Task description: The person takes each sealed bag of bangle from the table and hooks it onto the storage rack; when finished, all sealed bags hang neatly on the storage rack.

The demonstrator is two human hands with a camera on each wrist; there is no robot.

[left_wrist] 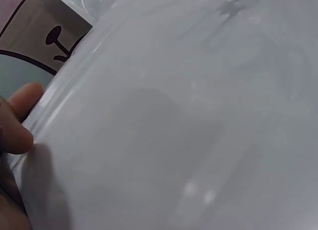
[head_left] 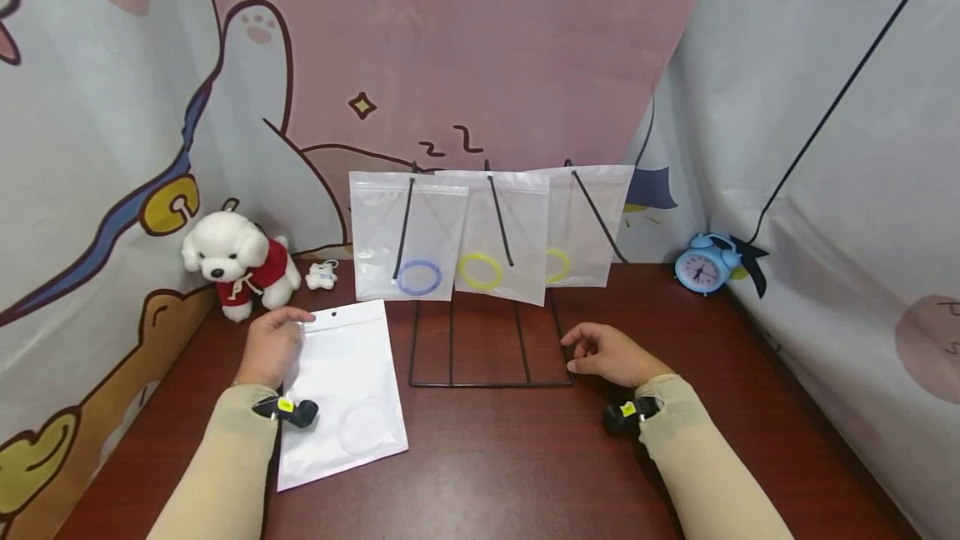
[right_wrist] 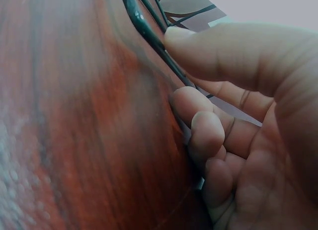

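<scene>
My left hand (head_left: 272, 347) pinches the upper left edge of a white zip bag (head_left: 341, 390), which fills most of the left wrist view. A pale ring outline shows near its bottom. My right hand (head_left: 611, 354) holds the right front side of a black wire rack (head_left: 491, 385); in the right wrist view the wire runs between thumb and curled fingers. Three zip bags hang on the rack's hooks: a left bag (head_left: 375, 232) with a blue ring (head_left: 400, 282), a middle bag (head_left: 506, 223) with a yellow ring (head_left: 480, 285), and a right bag (head_left: 592, 248) with another yellow ring.
A plush dog (head_left: 225, 248) in red and a small white figurine (head_left: 321, 276) stand at the back left of the brown table (head_left: 510, 473). At the back right is a blue alarm clock (head_left: 701, 269). Printed cloth (head_left: 517, 48) surrounds the table.
</scene>
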